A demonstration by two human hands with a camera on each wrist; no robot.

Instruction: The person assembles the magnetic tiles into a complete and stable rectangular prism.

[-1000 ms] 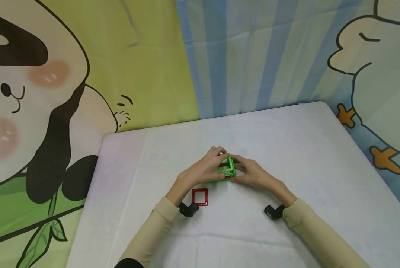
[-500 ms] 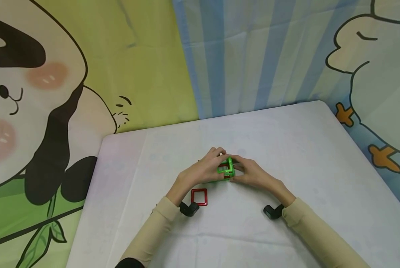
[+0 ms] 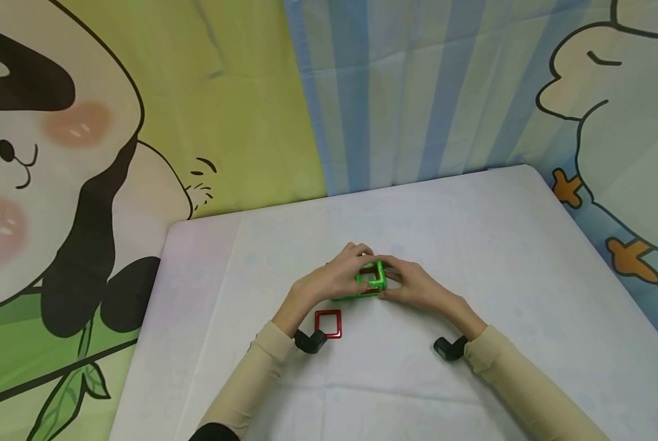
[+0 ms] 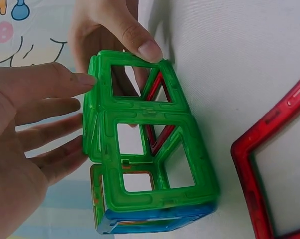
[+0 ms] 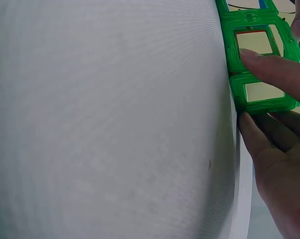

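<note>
Both hands meet around a small hollow structure of magnetic tiles [image 3: 382, 283] at the middle of the table. In the left wrist view its near side is green square frames [image 4: 152, 117], with a blue tile [image 4: 162, 215] at the lower end and a red edge [image 4: 161, 143] showing through the windows. My left hand [image 3: 336, 278] holds it from the left, thumb over the near side. At the right end my right hand [image 3: 417, 285] grips it, thumb at the lower corner. Parts of the structure are hidden by the left hand. A loose red square tile [image 3: 339, 324] lies flat near the left wrist.
A white table [image 3: 472, 233] lies under everything. Behind it hangs a printed cloth [image 3: 240, 110] with a panda and a bird. Black wrist cameras [image 3: 310, 343] sit at both cuffs; the left one overlaps the red tile's corner in the head view.
Hands and structure stay almost in place. The left thumb has shifted slightly, and a bit more of the green and red near edge shows. The red tile lies unmoved.
</note>
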